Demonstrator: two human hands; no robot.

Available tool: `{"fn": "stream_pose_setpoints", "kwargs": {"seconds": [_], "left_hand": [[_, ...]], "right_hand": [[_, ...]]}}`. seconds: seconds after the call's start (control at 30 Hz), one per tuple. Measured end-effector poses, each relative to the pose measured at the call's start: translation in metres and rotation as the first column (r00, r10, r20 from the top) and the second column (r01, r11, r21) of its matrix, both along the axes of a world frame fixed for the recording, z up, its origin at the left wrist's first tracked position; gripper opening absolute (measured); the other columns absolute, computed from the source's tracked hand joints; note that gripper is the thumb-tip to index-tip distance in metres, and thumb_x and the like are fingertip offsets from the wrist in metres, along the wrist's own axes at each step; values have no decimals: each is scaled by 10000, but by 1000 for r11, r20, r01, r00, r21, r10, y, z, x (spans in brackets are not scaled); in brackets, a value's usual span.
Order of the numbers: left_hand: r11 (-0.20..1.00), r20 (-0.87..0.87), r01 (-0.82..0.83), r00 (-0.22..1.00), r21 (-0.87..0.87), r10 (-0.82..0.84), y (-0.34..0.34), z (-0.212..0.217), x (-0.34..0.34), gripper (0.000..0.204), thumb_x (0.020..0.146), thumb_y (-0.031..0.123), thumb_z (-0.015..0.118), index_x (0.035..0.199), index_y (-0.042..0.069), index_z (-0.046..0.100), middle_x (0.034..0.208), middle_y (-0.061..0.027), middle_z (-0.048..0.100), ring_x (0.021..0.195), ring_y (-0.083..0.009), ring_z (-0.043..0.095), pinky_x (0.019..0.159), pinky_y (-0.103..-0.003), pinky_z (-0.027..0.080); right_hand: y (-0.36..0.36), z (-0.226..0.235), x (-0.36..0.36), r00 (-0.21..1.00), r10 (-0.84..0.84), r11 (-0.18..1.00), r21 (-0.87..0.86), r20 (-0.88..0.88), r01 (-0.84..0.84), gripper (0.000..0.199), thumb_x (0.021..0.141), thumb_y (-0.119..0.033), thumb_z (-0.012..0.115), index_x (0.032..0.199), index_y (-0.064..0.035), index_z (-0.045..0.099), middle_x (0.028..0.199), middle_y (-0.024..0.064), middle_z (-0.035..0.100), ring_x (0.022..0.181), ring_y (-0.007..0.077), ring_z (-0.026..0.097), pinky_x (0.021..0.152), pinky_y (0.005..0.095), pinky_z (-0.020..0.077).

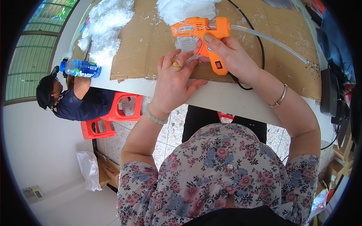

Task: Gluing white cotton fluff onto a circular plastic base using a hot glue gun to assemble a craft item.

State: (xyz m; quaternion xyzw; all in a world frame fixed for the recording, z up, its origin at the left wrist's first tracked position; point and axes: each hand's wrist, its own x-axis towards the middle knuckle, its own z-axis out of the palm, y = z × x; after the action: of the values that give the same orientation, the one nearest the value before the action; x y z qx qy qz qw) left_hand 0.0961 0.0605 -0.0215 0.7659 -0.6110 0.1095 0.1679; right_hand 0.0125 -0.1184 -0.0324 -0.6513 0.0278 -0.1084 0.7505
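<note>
My right hand (pixel 235 56) is wrapped around the grip of an orange hot glue gun (pixel 196 27), whose nozzle points left. A long clear glue stick (pixel 277 39) runs out of its back, and a black cord (pixel 260 47) loops beside it. My left hand (pixel 173 81) rests at the near edge of a cardboard sheet (pixel 141 45), just below the gun. Its fingers lie forward and its thumb sticks out to the side; nothing shows in it, though the fingertips are partly out of sight. White material (pixel 185 44) lies beyond those fingertips.
Piles of white fluffy filling (pixel 184 10) lie on the cardboard and at the left (pixel 109 30). A blue-labelled bottle (pixel 81 68) lies at the table's left edge, near another person (pixel 85 98). Red plastic stools (pixel 126 107) stand below. A black box (pixel 330 92) sits at the right.
</note>
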Motion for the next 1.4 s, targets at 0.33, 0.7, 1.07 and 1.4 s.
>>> {"fn": "stream_pose_setpoints", "kwargs": {"seconds": [0.33,0.7,1.07,1.4], "left_hand": [[983,-68,-93,994,-156,83,28,-4,8,428,671,278,753,1000,27,640,1079,-59,604,1055,-316,489,921,-443,355],[994,-39,18,999,-106,-22,7,-4,9,385,704,258,722,1015,49,632,1006,-73,634,990,-276,525,912,-426,351],[989,-98,5,995,-149,-20,-1,-6,35,173,821,65,594,990,39,623,907,-113,635,912,-296,561,833,-393,423],[967,-293,-94,956,-238,21,-15,-6,56,189,777,-15,596,956,40,621,861,-115,640,868,-291,584,788,-370,459]], "right_hand": [[0,-1,-1,1000,-18,1000,22,3,18,414,954,-381,461,1133,-10,509,993,70,582,939,136,573,820,314,520],[5,1,0,1000,-13,997,79,-20,15,452,948,-399,461,1159,-2,504,1026,81,582,965,150,579,840,322,521],[1,-2,1,1000,-12,997,79,5,12,441,952,-387,458,1164,-2,496,1036,79,574,969,147,573,841,328,523],[4,-2,1,1000,-24,995,92,3,24,433,955,-381,456,1158,-2,502,1030,72,573,961,141,568,842,322,520]]}}
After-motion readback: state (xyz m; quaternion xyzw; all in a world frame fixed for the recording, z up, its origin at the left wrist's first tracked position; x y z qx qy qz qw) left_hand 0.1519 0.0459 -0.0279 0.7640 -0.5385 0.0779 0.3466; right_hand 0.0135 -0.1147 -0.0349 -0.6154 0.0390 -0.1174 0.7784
